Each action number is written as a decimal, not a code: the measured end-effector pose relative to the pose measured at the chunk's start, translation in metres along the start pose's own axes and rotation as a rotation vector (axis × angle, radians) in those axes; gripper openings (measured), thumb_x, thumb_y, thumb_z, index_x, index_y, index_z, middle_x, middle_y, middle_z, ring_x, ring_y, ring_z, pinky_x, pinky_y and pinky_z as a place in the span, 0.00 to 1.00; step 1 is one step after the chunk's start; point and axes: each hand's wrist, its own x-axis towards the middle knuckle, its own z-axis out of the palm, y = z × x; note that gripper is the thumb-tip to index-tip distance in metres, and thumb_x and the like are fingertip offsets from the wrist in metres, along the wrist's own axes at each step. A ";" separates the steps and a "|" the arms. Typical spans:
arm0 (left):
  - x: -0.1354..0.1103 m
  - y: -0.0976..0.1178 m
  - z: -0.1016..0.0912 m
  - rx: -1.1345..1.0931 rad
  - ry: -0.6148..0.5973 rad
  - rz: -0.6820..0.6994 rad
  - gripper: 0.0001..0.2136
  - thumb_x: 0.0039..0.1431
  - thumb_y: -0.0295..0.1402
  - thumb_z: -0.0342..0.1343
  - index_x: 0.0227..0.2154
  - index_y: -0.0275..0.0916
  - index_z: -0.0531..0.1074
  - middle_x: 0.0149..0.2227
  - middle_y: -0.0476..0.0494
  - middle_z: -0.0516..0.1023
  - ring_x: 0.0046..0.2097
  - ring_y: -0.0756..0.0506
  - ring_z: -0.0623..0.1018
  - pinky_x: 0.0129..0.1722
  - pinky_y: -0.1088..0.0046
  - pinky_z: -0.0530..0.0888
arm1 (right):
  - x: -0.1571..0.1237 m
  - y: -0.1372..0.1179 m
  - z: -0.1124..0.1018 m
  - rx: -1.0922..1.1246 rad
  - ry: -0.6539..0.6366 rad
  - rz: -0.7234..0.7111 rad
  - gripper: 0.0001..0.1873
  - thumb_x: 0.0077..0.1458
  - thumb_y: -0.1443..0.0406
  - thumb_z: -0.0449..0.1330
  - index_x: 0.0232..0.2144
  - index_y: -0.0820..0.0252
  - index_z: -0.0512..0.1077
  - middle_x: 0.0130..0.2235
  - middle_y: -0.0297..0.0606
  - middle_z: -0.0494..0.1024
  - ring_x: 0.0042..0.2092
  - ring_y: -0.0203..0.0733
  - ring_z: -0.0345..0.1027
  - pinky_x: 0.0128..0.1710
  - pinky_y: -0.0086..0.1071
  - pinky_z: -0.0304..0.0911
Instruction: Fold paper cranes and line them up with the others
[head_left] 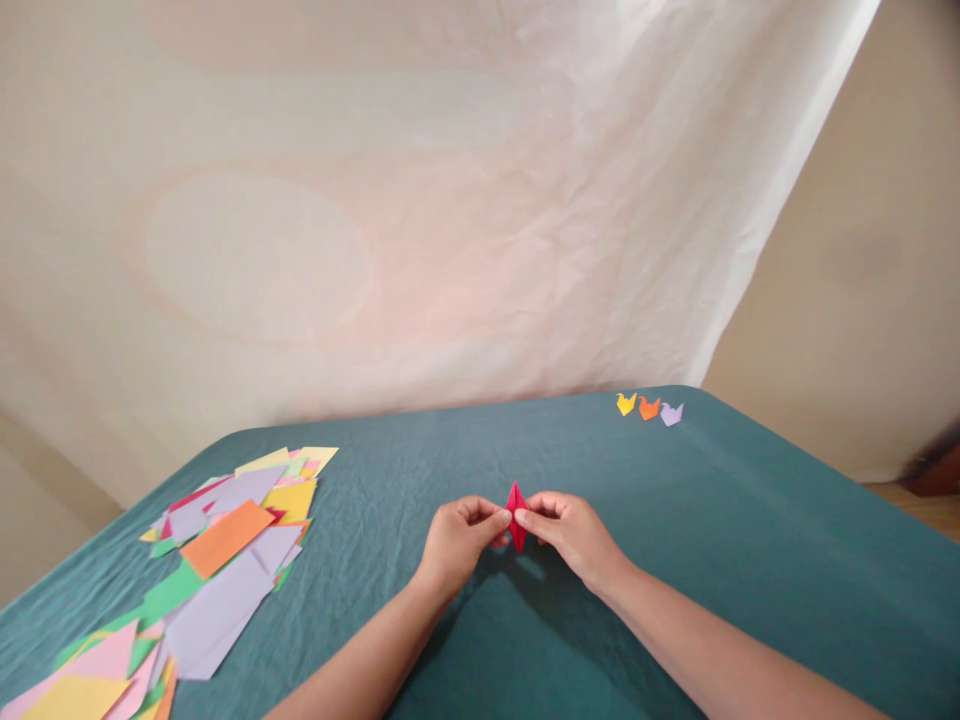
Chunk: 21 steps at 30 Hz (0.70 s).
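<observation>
A small red folded paper, shaped like a narrow diamond with a crease down its middle, is held upright between both hands just above the table. My left hand pinches its left side between thumb and fingers. From the other side, my right hand grips the right edge, its thumb lying across the front of the paper. The thumbs nearly meet at the paper's middle and hide part of it. Shadows of the hands fall on the teal tablecloth below.
Loose coloured paper sheets lie in a spread pile on the left. At the far right edge stand in a row a yellow paper crane, an orange paper crane and a lilac paper crane. A pale cloth backdrop hangs behind the table.
</observation>
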 end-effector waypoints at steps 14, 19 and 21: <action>-0.011 0.003 0.010 0.137 0.085 0.110 0.12 0.54 0.37 0.55 0.37 0.38 0.77 0.32 0.45 0.80 0.32 0.46 0.77 0.30 0.75 0.73 | -0.005 -0.006 0.003 -0.366 0.246 -0.202 0.07 0.53 0.63 0.59 0.25 0.58 0.71 0.28 0.34 0.74 0.30 0.38 0.67 0.31 0.29 0.61; -0.009 0.002 0.011 0.051 0.007 0.081 0.13 0.53 0.36 0.57 0.39 0.36 0.77 0.35 0.43 0.80 0.33 0.46 0.77 0.34 0.74 0.73 | -0.006 -0.008 0.008 -0.485 0.167 -0.460 0.03 0.53 0.67 0.59 0.32 0.55 0.73 0.38 0.37 0.74 0.42 0.41 0.68 0.42 0.33 0.61; -0.005 0.000 0.007 0.006 -0.001 0.054 0.12 0.53 0.36 0.57 0.36 0.34 0.77 0.32 0.42 0.80 0.32 0.47 0.77 0.32 0.74 0.73 | -0.005 -0.008 0.008 -0.481 0.157 -0.480 0.05 0.55 0.67 0.58 0.33 0.55 0.74 0.38 0.37 0.74 0.42 0.41 0.67 0.43 0.33 0.61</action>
